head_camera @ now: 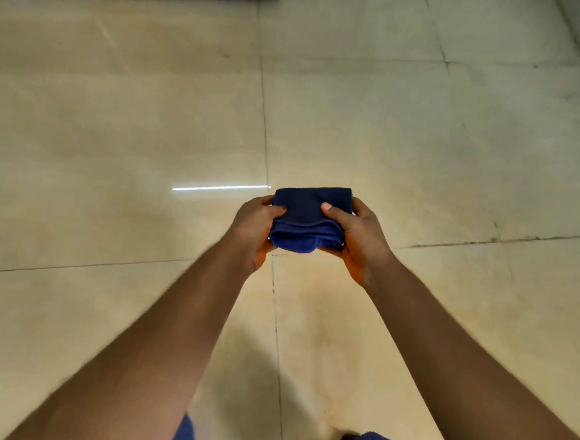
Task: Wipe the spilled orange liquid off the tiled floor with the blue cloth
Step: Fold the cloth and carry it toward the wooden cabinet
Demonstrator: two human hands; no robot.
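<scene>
The left hand (253, 227) is gripping the left edge of a folded blue cloth (307, 221), thumb curling over the top. The right hand (357, 238) is gripping its right edge the same way. Both are holding it above the glossy tiled floor (115, 139), over a faint orange tinge (316, 307).

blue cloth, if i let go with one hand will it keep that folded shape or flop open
Probably flops open: the cloth looks soft and thick, its folded layers sagging in a rounded bulge between the left hand and right hand. It seems light, since thumbs and fingers alone hold it above the floor. Its plush surface likely grips rather than slips.
</scene>
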